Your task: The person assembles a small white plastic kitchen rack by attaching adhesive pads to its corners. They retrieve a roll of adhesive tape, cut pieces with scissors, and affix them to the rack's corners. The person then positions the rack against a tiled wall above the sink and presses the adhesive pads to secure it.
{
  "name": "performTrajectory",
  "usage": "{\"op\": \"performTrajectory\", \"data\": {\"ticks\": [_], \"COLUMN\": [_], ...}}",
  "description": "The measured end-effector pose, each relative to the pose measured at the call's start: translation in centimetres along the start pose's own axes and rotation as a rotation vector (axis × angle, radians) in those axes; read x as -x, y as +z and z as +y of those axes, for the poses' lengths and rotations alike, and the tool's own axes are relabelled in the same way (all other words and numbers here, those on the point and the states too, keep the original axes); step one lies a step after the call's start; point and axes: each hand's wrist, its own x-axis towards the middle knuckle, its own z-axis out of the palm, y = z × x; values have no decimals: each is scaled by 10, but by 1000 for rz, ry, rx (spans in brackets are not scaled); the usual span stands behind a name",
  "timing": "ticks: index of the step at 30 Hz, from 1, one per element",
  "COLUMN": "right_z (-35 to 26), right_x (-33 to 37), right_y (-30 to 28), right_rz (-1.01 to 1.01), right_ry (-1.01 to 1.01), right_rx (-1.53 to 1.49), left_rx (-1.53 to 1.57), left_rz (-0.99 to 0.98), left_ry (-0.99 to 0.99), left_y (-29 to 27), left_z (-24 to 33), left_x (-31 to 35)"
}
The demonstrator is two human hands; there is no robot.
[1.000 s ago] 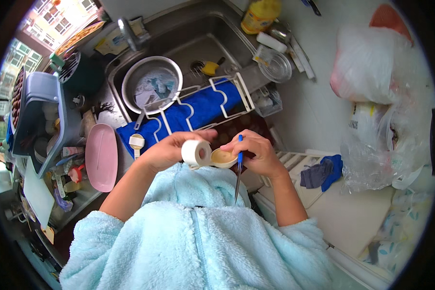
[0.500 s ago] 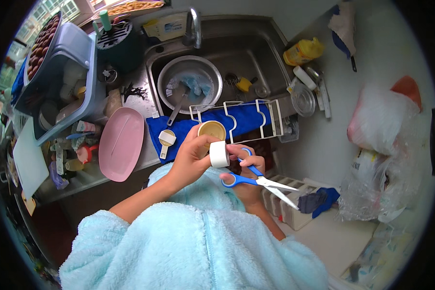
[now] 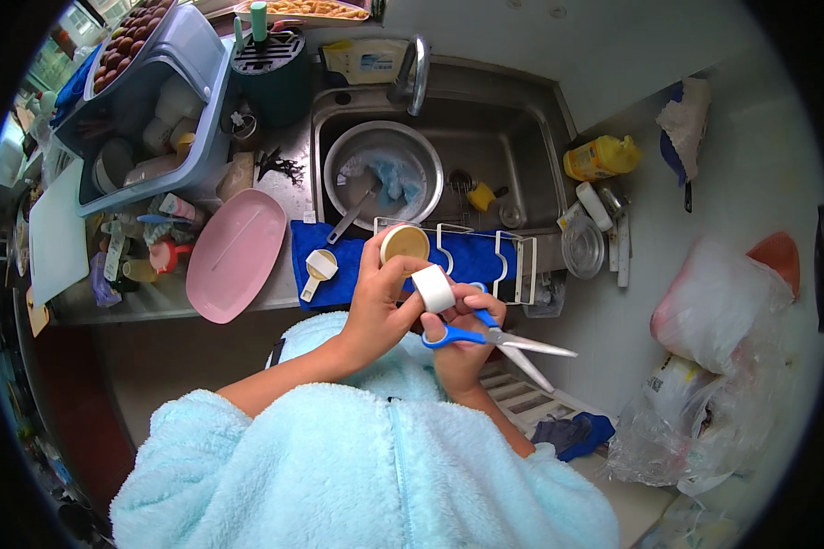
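My left hand (image 3: 375,293) is closed round a small beige round cup (image 3: 405,243), its open side facing up. Beside the cup, a white tape roll (image 3: 433,289) sits between my two hands. My left thumb and the fingertips of my right hand (image 3: 462,334) touch the roll; which hand bears it I cannot tell. Blue-handled scissors (image 3: 485,337) are in my right hand, thumb in one loop, blades spread and pointing right. On a blue cloth (image 3: 362,274) by the sink lies a beige scoop (image 3: 319,270) with a white piece on it.
A white wire rack (image 3: 471,240) stands at the front of the sink (image 3: 522,119), which holds a metal basin (image 3: 337,144) with cloudy water. To the left are a pink oval tray (image 3: 238,252) and a blue bin (image 3: 213,137). Plastic bags (image 3: 718,311) hang on the right.
The tape roll has tilted between my hands. The scissor blades are spread wider. The whole view has shifted, with the sink and counter now lower and further right.
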Motion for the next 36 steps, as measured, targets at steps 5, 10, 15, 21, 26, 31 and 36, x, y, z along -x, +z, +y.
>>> {"op": "performTrajectory", "data": {"ticks": [5,10,15,21,26,31,36], "right_z": [-10,-25,-31,-31,-31,-32,-34], "right_x": [-20,-29,-30,-29,-30,-32,-32], "right_y": [-30,-46,-40,-32,-27,-26,-22], "right_rz": [84,-26,-133,-226,-223,-213,-239], "right_ry": [-15,-40,-42,-64,-70,-76,-86], "right_rx": [74,26,14,106,115,123,146], "left_rx": [80,453,492,400,610,750,685], "left_rz": [-132,-210,-223,-258,-248,-244,-282], "left_ry": [-8,-253,-299,-240,-358,-485,-463], "left_y": [3,4,1,-4,-11,-17,-14], "left_z": [-2,-1,-3,-5,-2,0,0], "left_x": [-1,-2,-2,-1,-3,-4,-3]}}
